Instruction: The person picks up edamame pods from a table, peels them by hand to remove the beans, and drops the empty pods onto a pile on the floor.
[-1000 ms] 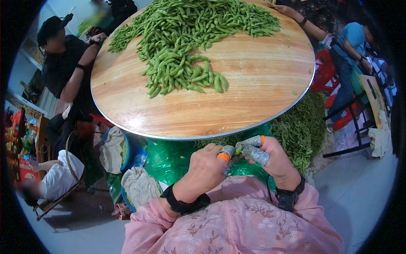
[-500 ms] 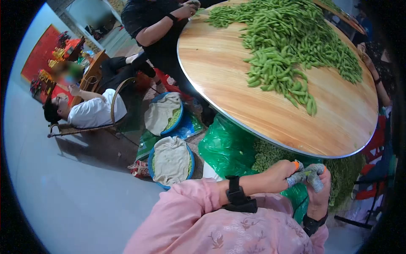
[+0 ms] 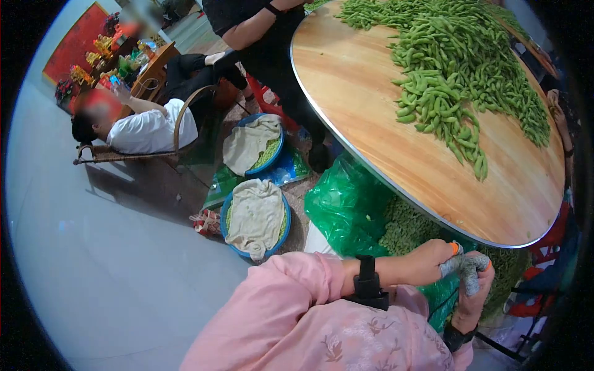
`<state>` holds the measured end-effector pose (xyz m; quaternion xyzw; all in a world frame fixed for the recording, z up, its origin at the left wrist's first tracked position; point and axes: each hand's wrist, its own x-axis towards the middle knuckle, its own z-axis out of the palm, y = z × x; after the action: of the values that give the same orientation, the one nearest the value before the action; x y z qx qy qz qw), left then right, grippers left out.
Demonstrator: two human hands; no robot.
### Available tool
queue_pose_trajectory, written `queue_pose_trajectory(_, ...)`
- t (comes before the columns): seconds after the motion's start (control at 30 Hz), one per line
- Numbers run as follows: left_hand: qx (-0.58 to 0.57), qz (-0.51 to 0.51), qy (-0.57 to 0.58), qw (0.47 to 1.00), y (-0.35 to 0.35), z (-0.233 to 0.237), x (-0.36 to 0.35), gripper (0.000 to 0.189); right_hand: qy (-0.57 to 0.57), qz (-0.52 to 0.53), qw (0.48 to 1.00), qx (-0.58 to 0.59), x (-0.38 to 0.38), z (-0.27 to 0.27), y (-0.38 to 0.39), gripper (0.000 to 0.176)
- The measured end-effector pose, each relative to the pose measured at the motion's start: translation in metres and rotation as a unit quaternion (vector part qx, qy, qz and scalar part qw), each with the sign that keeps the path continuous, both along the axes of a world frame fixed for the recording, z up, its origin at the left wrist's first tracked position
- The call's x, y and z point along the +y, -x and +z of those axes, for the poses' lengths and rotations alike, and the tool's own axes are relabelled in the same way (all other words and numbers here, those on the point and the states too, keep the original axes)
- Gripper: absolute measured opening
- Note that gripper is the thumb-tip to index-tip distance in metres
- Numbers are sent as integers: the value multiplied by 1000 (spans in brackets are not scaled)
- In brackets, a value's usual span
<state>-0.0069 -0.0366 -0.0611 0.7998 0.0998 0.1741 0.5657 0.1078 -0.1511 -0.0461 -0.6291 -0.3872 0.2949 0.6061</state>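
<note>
Both of my hands meet in front of my chest, just off the near edge of the round wooden table. Grey sleeves with orange rims cover some of the fingertips. My left hand is closed in a pinch, its fingertips against those of my right hand. The right fingers are bent and closed too. Whatever sits between them is hidden. A big heap of green soybean pods lies on the table, with a loose tongue of pods reaching toward me.
Below the table are a green plastic bag and a pile of pods or husks. Two blue basins with cloths stand on the floor. One person stands at the table; another sits in a chair.
The view has shifted, so table and basins appear moved. My hands stay together. A bit of green that showed between my fingertips is no longer visible.
</note>
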Motion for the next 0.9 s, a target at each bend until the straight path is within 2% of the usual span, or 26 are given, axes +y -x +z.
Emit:
queue_pose_trajectory(0.03, -47, 15, 68, 996, 0, -4, 0, 13, 3, 4, 1000, 0, 0, -1, -1, 19)
queue_pose_trajectory(0.07, -48, 18, 69, 996, 3, 0, 3, 13, 12, 16, 1000, 9, 0, -2, -4, 14)
queue_pose_trajectory(0.13, -67, 113, -188, 973, 9, 8, 8, 12, 24, 29, 999, 17, -1, -4, -9, 11)
queue_pose_trajectory(0.17, -66, 116, -186, 973, 13, 12, 9, 12, 57, 27, 998, 10, -2, -5, -11, 10)
queue_pose_trajectory(0.23, -7, 99, -253, 963, 19, 20, 10, 14, 90, 26, 996, 3, -1, -5, -8, 9)
queue_pose_trajectory(0.27, -7, 99, -253, 962, 20, 20, 10, 14, 86, 34, 996, -12, 3, -1, -4, 8)
queue_pose_trajectory(0.33, 86, 56, -162, 981, 19, 20, 8, 17, 82, 42, 995, -28, 7, 3, 0, 7)
queue_pose_trajectory(0.4, 80, 67, -140, 985, 18, 20, 10, 17, 103, 65, 989, -83, 10, 3, 2, 6)
queue_pose_trajectory(0.53, 58, 102, -77, 990, 16, 17, 7, 17, 104, 66, 989, -83, 9, 0, 7, 4)
queue_pose_trajectory(0.63, 12, 124, -82, 989, 11, 6, 5, 17, 95, 50, 985, -133, 8, 0, 4, 7)
queue_pose_trajectory(0.67, 15, 132, -80, 988, 10, 2, 5, 17, 88, 17, 993, -80, 3, -3, -3, 9)
queue_pose_trajectory(0.7, -31, 136, -108, 984, 9, -1, 4, 17, 81, -17, 996, -27, 0, -5, -9, 12)
queue_pose_trajectory(0.73, -78, 139, -139, 977, 10, -3, 4, 17, 81, -10, 996, -26, -1, -6, -11, 12)
queue_pose_trajectory(0.77, -76, 144, -139, 977, 12, -5, 4, 17, 72, -22, 995, 70, -2, -5, -13, 15)
queue_pose_trajectory(0.8, -43, 87, -144, 985, 13, -6, 3, 13, 64, -36, 984, 164, -4, -6, -15, 17)
queue_pose_trajectory(0.83, -10, 29, -148, 989, 14, -6, 2, 9, 61, -16, 987, 148, -6, -12, -19, 21)
queue_pose_trajectory(0.9, 3, 40, -156, 987, 13, -6, 1, 8, 64, -3, 985, 159, -6, -15, -23, 21)
